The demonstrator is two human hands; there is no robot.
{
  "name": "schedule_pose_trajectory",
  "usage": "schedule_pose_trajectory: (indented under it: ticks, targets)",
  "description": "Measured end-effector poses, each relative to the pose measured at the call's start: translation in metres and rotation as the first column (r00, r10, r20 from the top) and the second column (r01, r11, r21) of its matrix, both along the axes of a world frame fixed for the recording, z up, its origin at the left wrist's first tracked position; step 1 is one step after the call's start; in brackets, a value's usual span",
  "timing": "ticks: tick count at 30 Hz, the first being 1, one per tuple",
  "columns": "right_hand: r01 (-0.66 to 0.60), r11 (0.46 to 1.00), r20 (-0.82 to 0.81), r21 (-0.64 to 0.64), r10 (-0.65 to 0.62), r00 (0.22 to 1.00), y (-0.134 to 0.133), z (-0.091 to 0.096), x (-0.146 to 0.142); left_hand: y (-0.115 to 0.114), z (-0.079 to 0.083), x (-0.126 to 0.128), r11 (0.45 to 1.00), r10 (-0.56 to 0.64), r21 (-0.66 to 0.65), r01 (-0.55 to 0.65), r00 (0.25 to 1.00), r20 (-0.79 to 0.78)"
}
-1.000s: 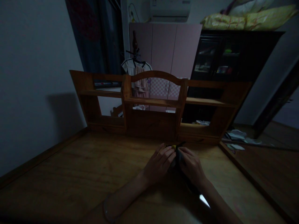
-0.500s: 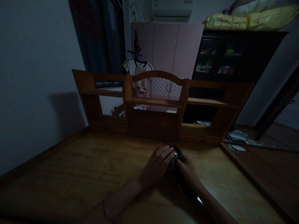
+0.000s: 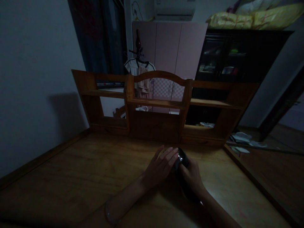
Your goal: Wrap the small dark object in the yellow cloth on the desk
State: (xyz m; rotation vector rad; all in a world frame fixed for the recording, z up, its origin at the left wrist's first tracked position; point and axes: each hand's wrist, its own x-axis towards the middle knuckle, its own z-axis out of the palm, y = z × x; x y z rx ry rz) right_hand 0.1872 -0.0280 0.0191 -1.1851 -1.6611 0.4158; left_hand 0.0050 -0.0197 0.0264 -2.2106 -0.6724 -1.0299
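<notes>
A dark, glossy, elongated object [image 3: 184,185] slants over the wooden desk [image 3: 78,177], its rounded, shiny end pointing away from me. In this dim light I cannot make out its kind. My right hand [image 3: 192,175] is closed around its upper part, with the thumb on the near side. Against the left side of the shiny end lies my left hand [image 3: 160,164], its fingers stretched out nearly flat and the thumb raised apart. The palm side of that hand is hidden. A clear band [image 3: 109,213] circles my left wrist.
A wooden shelf unit [image 3: 156,103] stands along the desk's far edge. White wall [image 3: 35,79] borders the left side. Behind are a pink wardrobe [image 3: 167,47], a clothes rack with garments [image 3: 142,72] and a dark cabinet [image 3: 247,60]. Papers [image 3: 242,137] lie beyond the right edge.
Both hands stay almost in place. The dark object's shiny end has turned slightly, and its glint has shifted. The bright patch on the desk by my right forearm looks different.
</notes>
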Motion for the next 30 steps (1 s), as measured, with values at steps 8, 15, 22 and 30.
schedule_pose_trajectory:
  ticks: [8,15,22,30]
  targets:
    - [0.054,0.989,0.111,0.14,-0.069,0.991,-0.003,0.004,0.001,0.001,0.002,0.001,0.999,-0.019,-0.034,0.018,1.0,-0.013]
    - [0.023,0.952,0.179,0.306,-0.082,0.981,-0.001,0.008,0.004,0.002,0.003,0.0,0.999,-0.031,-0.033,0.031,0.999,-0.023]
    - [-0.036,0.881,0.26,0.473,-0.1,0.961,0.004,0.007,0.01,0.003,0.003,0.0,0.999,-0.029,-0.021,0.028,1.0,-0.013]
    - [-0.078,0.793,0.392,0.605,-0.212,0.895,0.003,0.011,0.018,0.003,0.003,0.0,0.998,-0.044,-0.038,0.043,0.999,-0.018]
